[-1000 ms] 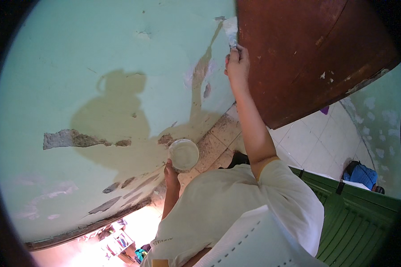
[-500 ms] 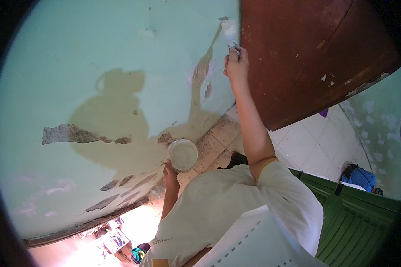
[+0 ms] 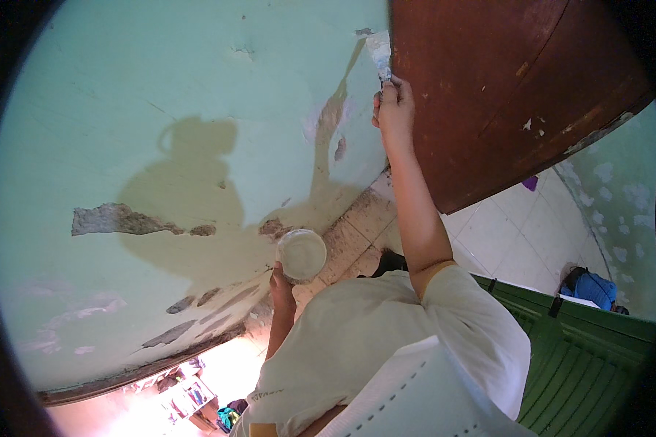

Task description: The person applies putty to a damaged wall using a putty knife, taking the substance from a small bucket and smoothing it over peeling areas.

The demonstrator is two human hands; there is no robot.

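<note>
My right hand (image 3: 395,109) grips a putty knife (image 3: 380,49), its blade smeared with white filler and held against the pale green wall (image 3: 284,87) right beside the edge of a brown wooden panel (image 3: 510,73). Lower down, my left hand (image 3: 281,284) holds a round white tub (image 3: 302,254) with pale paste inside, near a chipped patch (image 3: 272,226) at the wall's foot. A long flaked strip (image 3: 106,218) marks the wall at left, under the shadow of my head and body.
Tiled floor (image 3: 503,218) runs below the panel to another patched wall (image 3: 612,204). A green slatted metal piece (image 3: 576,364) stands at lower right, with a blue bag (image 3: 592,288) beyond. A shelf with assorted items (image 3: 197,393) shows in bright light at lower left.
My right hand and the putty knife have shifted slightly right and down along the panel's edge. My left hand and the tub have barely moved.
</note>
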